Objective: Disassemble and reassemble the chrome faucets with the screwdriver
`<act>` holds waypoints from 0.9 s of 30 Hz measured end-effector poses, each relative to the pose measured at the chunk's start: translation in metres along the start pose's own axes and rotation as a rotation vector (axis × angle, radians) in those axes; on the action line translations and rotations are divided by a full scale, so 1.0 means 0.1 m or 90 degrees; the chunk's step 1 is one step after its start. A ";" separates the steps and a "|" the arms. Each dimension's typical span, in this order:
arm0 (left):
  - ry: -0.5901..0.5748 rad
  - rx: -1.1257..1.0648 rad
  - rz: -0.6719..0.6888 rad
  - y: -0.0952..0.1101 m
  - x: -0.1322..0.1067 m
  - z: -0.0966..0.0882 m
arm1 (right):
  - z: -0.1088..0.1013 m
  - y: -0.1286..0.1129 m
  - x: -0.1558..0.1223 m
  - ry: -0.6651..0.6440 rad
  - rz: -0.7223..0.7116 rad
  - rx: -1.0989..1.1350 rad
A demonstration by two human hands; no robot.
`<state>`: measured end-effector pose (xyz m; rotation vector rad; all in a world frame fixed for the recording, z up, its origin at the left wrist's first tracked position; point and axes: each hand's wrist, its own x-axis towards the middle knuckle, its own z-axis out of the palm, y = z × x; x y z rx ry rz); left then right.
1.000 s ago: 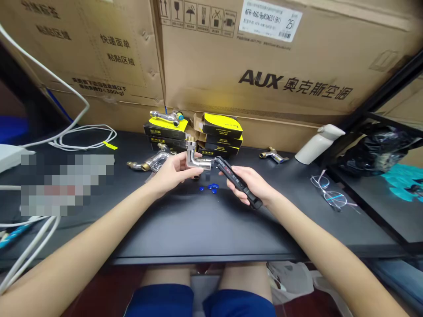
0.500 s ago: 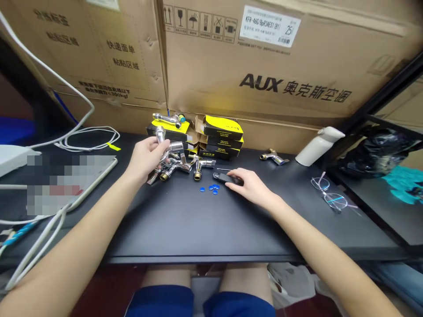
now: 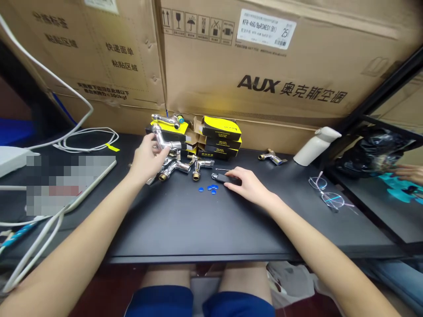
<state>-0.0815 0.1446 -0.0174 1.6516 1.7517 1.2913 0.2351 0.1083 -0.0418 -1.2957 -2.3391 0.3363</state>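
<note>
My left hand (image 3: 147, 159) grips a chrome angle valve (image 3: 164, 141) with its fingers around the lower body, raised just above the table. Right below it lies a heap of chrome valves with brass ends (image 3: 173, 167), and a single one (image 3: 200, 165) stands apart to the right. My right hand (image 3: 249, 185) lies over a black handheld tool (image 3: 223, 178), pressing it low against the black tabletop (image 3: 185, 224). Just left of that tool sit several small blue discs (image 3: 209, 188).
Stacked black-and-yellow boxes (image 3: 220, 137) stand at the back, with a chrome valve (image 3: 166, 120) on top of a box. Another valve (image 3: 272, 156), a white bottle (image 3: 315, 146) and glasses (image 3: 327, 196) lie right. Another person's hand (image 3: 409, 174) shows far right; cables and a tablet (image 3: 71, 185) lie left.
My left hand has moved left and now holds a different chrome valve above a heap of valves. The black tool has dropped from mid-air to the tabletop under my right hand.
</note>
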 end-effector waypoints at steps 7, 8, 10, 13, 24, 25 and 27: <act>-0.047 0.279 0.118 0.03 -0.12 0.07 | 0.00 0.02 0.01 0.009 -0.004 -0.001; -0.055 0.313 0.135 0.02 -0.12 0.08 | 0.00 0.02 0.01 0.011 -0.002 -0.001; -0.066 0.364 0.160 0.00 -0.12 0.08 | 0.00 0.01 0.01 0.014 0.001 0.002; -0.045 0.420 0.176 -0.02 -0.12 0.09 | -0.01 0.00 0.02 0.030 0.004 0.041; -0.002 0.513 0.199 0.05 -0.21 0.04 | -0.52 1.10 0.08 0.402 0.275 -0.114; 0.002 0.514 0.206 0.05 -0.21 0.02 | -0.55 1.19 0.05 0.398 0.290 -0.118; 0.014 0.517 0.223 0.06 -0.20 -0.01 | -0.60 1.31 -0.03 0.379 0.310 -0.117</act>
